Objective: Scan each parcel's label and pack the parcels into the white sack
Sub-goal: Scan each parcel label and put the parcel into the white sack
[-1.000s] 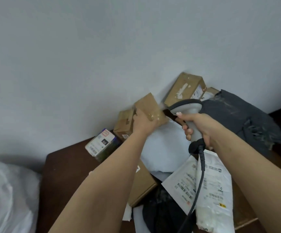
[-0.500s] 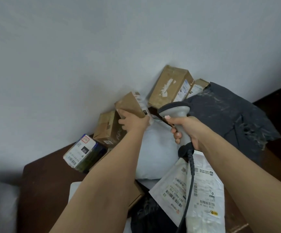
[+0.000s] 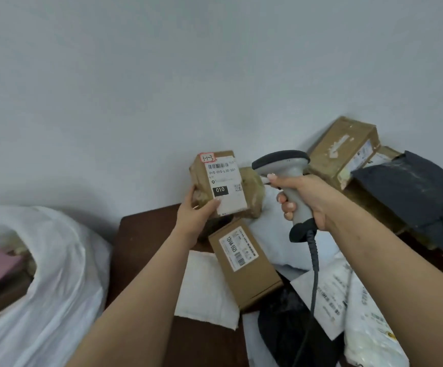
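**A:** Dark brown table (image 3: 146, 250) shoved against a plain pale wall (image 3: 162, 75), parcels heaped all over it. White sack (image 3: 56, 282) sits open at its left edge.

**B:** Yep. Left hand (image 3: 193, 215) grips a taped brown parcel (image 3: 215, 184), label facing up. Right hand (image 3: 307, 197) is wrapped round a grey scanner (image 3: 284, 165), head just beside it. Cardboard box (image 3: 244, 263), black bag (image 3: 413, 192) and white mailers (image 3: 368, 327) crowd underneath.
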A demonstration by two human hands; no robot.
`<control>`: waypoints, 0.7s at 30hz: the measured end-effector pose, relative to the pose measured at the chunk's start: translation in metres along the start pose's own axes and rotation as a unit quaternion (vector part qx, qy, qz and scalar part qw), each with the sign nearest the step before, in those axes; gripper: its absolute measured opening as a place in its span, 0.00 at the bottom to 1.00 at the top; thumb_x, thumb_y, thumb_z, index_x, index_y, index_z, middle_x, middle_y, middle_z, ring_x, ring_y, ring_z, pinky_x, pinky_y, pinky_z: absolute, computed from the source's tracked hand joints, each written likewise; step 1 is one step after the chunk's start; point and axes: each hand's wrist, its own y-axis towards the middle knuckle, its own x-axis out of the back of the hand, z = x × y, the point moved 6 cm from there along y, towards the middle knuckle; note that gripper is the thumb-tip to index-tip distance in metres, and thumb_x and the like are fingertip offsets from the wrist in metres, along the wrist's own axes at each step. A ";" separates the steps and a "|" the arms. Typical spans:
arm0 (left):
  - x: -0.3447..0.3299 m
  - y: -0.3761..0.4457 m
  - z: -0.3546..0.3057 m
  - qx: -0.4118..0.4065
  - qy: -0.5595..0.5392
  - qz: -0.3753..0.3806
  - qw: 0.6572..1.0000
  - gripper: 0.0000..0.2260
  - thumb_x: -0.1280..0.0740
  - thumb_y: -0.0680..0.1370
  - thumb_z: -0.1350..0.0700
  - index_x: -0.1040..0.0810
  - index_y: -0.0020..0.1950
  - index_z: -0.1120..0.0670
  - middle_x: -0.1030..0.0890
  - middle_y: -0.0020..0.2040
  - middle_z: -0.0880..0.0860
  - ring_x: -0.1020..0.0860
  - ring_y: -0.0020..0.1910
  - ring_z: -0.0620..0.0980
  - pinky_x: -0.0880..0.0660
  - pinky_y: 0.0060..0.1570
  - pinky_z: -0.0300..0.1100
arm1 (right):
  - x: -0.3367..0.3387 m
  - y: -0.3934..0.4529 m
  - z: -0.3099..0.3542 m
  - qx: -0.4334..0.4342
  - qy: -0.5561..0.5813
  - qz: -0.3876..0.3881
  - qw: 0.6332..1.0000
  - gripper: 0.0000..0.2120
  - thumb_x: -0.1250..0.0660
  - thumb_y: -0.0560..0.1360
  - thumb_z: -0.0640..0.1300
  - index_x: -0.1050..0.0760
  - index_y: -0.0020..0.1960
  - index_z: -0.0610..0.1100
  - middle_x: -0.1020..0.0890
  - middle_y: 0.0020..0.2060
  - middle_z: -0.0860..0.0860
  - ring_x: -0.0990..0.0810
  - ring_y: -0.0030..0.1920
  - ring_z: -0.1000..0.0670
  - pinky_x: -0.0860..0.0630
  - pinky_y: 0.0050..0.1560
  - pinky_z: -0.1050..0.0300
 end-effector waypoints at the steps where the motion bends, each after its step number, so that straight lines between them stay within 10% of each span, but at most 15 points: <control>1: 0.020 -0.009 0.005 0.002 0.001 -0.006 1.000 0.37 0.25 0.72 0.57 0.39 0.77 0.49 0.23 0.63 0.54 0.21 0.58 0.51 0.21 0.57 0.50 | -0.016 -0.007 -0.005 -0.001 -0.012 0.010 1.000 0.10 0.28 0.75 0.46 0.26 0.48 0.41 0.28 0.26 0.48 0.36 0.20 0.54 0.35 0.21 0.63; 21: 0.209 -0.111 0.055 -0.023 0.009 -0.040 0.999 0.37 0.24 0.72 0.58 0.38 0.77 0.50 0.24 0.66 0.51 0.22 0.59 0.48 0.21 0.53 0.41 | -0.183 -0.103 -0.081 0.055 -0.101 0.036 0.993 0.16 0.28 0.75 0.44 0.26 0.56 0.36 0.28 0.25 0.47 0.35 0.19 0.53 0.33 0.20 0.62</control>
